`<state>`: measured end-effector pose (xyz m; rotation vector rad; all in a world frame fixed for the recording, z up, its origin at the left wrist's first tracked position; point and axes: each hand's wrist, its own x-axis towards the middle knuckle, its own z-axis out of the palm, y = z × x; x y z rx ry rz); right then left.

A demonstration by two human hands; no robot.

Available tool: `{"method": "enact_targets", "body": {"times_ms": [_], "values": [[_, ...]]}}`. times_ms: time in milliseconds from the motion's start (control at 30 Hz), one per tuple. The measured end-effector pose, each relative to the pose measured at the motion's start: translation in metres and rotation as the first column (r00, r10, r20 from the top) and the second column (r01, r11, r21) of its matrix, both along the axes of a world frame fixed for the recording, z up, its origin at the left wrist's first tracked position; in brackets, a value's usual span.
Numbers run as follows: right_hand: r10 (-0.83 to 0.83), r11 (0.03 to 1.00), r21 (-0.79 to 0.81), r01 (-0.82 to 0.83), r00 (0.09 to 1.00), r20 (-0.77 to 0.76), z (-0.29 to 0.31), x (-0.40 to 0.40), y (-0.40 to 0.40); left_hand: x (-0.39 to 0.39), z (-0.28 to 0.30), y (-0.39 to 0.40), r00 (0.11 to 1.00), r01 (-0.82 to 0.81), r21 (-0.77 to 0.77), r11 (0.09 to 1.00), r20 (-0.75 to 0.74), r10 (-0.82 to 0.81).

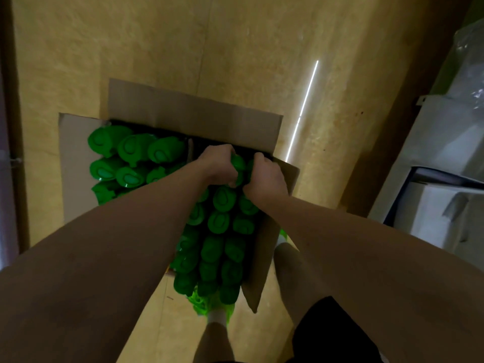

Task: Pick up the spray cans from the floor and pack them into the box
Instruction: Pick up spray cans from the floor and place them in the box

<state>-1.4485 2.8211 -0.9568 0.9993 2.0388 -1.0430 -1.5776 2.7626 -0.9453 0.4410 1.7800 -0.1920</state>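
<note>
An open cardboard box [183, 111] stands on the floor, packed with several upright spray cans with green caps [222, 197]. Both my hands are at the box's far right corner. My left hand [218, 163] grips the green cap of a spray can [238, 165], fingers curled round it. My right hand [264, 176] grips a second green-capped can [250, 167] right beside it, mostly hidden under the fingers. The bodies of both cans are hidden by my hands and the neighbouring caps.
The box's flaps stand open at the back, left [76, 169] and right [264, 258]. The yellowish floor [235, 48] spreads beyond. White cartons and plastic-wrapped goods [445, 158] are stacked on the right. My feet in green shoes [212, 307] are just below the box.
</note>
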Motion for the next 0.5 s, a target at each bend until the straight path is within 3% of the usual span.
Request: {"method": "enact_targets", "body": {"times_ms": [300, 500], "values": [[0.116, 0.993, -0.011, -0.116, 0.993, 0.008, 0.011, 0.010, -0.003, 0.004, 0.011, -0.008, 0.984, -0.177, 0.056, 0.983, 0.023, 0.176], [0.174, 0.984, 0.035, -0.175, 0.984, 0.028, 0.061, 0.000, -0.001, 0.020, 0.051, -0.022, 0.989, -0.138, 0.172, 0.975, -0.027, 0.144]]}}
